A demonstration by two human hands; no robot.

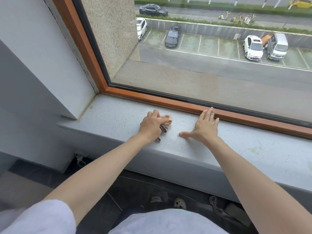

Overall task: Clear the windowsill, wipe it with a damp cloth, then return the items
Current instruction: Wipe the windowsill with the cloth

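— Grey speckled sill (109, 115): count?
— One cloth (167, 121), gripped in the left hand (151, 124), on the sill. Right hand (205, 127) lay flat beside, fingers straight, tips at the frame (168, 103).
— Room?
— Wall (42, 65) closed the left; sill ran on rightward.

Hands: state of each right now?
Left hand: closed, gripping the cloth on the sill.
Right hand: open, flat on the sill, holding nothing.
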